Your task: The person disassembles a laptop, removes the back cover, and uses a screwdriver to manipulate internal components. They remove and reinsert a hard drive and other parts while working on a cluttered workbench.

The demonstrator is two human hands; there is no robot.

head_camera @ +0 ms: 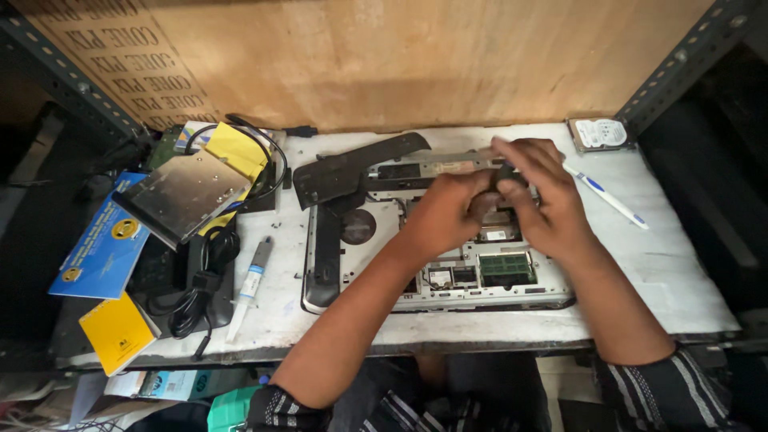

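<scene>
Working inside the opened laptop (pixel 436 240), both hands pinch a small part. Left hand (pixel 448 212) and right hand (pixel 544 200) each have a closed grip on it. Lifting it free likely needs a gentle, even pull.

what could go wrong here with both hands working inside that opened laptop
Both the left hand and right hand press on a small part inside the opened laptop; it might slip or bend. The exposed green memory module lies just below the wrists and could get knocked. The syringe near the bench's front edge could roll off.
</scene>
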